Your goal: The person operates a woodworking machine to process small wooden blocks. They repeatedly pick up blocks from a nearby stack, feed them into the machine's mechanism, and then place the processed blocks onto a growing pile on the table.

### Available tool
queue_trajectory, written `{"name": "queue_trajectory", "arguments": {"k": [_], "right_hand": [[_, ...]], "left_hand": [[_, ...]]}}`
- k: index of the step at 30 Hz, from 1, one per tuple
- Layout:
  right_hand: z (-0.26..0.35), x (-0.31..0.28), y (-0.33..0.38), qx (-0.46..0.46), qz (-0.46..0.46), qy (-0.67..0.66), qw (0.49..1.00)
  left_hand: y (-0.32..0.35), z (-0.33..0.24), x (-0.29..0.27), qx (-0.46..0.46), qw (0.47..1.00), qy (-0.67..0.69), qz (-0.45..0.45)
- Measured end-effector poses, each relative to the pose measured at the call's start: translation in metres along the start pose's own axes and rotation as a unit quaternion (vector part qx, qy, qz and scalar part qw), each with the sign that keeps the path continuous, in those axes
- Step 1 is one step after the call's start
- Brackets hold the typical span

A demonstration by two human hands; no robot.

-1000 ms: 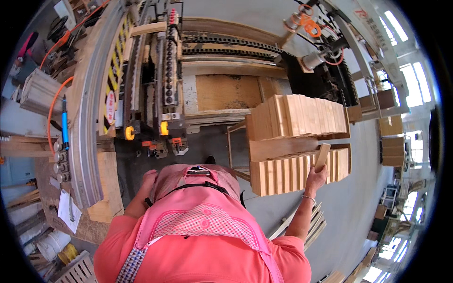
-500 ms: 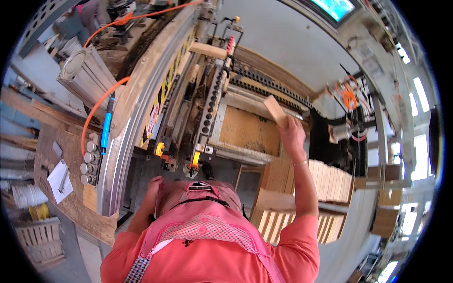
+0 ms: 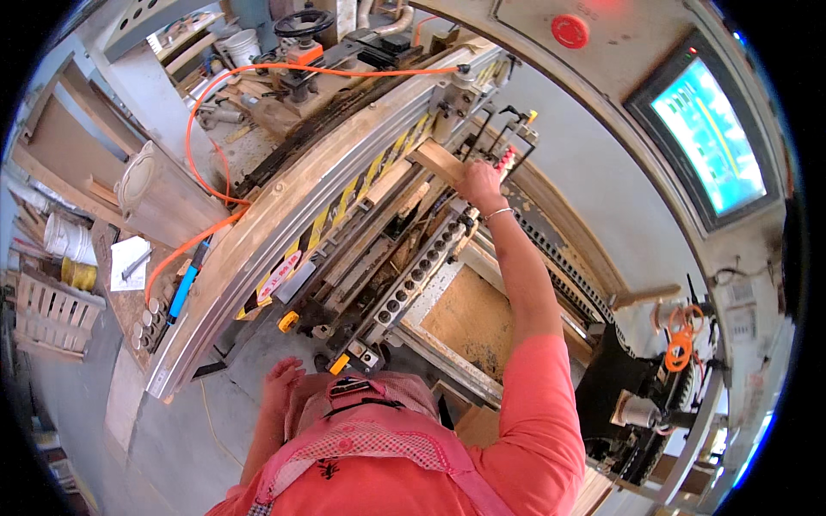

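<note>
A block [image 3: 435,160] sits at the machine's [image 3: 403,297] far end, its right end gripped by the right hand [image 3: 480,183], while the left hand [image 3: 282,380] hangs loosely open near left and a screen [image 3: 710,138] glows far right.

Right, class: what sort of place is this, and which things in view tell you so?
Probably a woodworking shop: the right hand grips a wood piece over a long railed machine, and a lit screen stands at the right.
</note>
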State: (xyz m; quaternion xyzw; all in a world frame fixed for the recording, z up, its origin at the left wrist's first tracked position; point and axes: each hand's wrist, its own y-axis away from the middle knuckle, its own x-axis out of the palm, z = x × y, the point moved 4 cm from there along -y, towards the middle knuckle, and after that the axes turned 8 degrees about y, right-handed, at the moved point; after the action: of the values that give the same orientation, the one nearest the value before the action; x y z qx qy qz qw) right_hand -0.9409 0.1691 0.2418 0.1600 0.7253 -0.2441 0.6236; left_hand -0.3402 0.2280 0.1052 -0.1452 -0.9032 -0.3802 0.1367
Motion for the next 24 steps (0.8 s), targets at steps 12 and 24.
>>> {"name": "queue_trajectory", "arguments": {"k": [12, 24], "right_hand": [[0.007, 0.002, -0.028, -0.024, 0.121, -0.01, 0.992], [0.051, -0.106, 0.163, -0.16, 0.187, -0.316, 0.917]], "left_hand": [[0.02, -0.085, 0.141, 0.204, 0.964, -0.145, 0.095], [-0.035, -0.048, 0.29, 0.051, 0.935, 0.031, 0.35]]}}
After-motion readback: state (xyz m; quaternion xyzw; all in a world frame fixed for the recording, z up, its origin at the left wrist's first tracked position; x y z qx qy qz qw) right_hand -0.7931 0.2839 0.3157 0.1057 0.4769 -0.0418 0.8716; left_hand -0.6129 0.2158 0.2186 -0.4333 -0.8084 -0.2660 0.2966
